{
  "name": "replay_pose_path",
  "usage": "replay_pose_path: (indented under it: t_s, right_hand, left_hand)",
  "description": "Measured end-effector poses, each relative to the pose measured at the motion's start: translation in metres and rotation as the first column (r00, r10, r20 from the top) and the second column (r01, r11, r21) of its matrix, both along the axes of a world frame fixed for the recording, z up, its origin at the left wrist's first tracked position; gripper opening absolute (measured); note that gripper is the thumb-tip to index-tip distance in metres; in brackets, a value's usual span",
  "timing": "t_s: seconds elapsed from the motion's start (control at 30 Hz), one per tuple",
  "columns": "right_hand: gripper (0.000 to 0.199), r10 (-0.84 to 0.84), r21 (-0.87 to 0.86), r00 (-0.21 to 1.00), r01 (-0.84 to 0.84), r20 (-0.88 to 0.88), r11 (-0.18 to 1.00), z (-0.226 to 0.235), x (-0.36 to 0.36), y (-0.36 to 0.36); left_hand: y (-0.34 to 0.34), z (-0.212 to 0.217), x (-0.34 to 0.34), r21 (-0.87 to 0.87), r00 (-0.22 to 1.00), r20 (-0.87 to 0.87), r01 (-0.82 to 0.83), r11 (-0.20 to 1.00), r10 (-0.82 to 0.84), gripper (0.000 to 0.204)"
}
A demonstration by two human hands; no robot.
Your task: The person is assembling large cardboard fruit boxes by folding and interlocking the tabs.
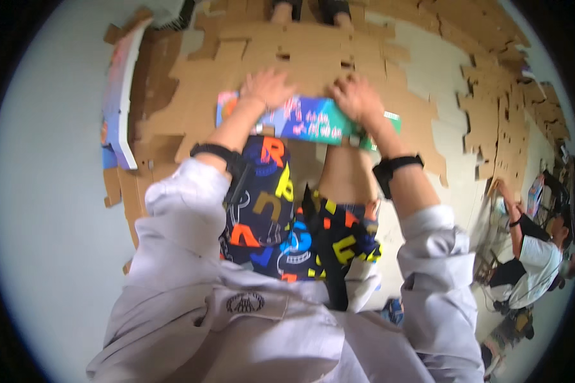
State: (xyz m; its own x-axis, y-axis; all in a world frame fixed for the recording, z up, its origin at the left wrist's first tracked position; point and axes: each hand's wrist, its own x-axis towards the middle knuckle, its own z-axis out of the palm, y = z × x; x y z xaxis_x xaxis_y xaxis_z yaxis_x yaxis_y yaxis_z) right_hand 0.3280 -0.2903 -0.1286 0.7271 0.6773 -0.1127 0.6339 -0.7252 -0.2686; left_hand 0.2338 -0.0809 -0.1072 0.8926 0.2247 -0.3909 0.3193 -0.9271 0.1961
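A long, narrow printed cardboard piece (310,118), coloured pink, blue, purple and green, lies crosswise in front of my knees. My left hand (266,89) rests over its far left edge, fingers spread and open. Toward the piece's right part, my right hand (358,99) lies across the far edge, with the fingers apart and slightly bent. Neither hand is wrapped round anything. Small notches or tabs show along the near edge. Underneath spreads a large brown cardboard sheet (313,57) with slots and cut-out edges.
To the left, a stack of printed cardboard with a white edge (129,96) stands by the brown sheet. More brown cut cardboard (492,121) lies at the right. A person (540,255) sits at far right. Another person's feet (310,14) show at the top.
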Motion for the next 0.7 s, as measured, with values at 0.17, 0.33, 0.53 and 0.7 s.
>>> replay_pose_path:
  t_s: [0.17, 0.33, 0.53, 0.7]
  right_hand:
    - [0.049, 0.033, -0.011, 0.979, -0.037, -0.202, 0.999, 0.024, -0.009, -0.003]
    - [0.053, -0.034, 0.019, 0.988, 0.037, -0.151, 0.999, 0.023, -0.012, 0.001]
    - [0.057, 0.016, -0.088, 0.973, -0.037, -0.23, 0.995, 0.002, 0.007, 0.008]
    - [0.058, 0.019, -0.094, 0.984, -0.037, -0.178, 0.995, -0.001, 0.002, 0.004]
  left_hand:
    - [0.0, 0.006, -0.013, -0.075, 0.998, -0.035, 0.052, 0.996, -0.055, 0.059]
    - [0.003, -0.009, -0.017, -0.084, 1.0, -0.011, 0.024, 0.996, -0.025, 0.059]
    - [0.012, -0.022, -0.01, -0.11, 0.998, 0.0, 0.063, 0.992, -0.063, 0.06]
    - [0.003, -0.027, -0.01, -0.136, 0.997, -0.036, -0.077, 0.988, 0.072, 0.057]
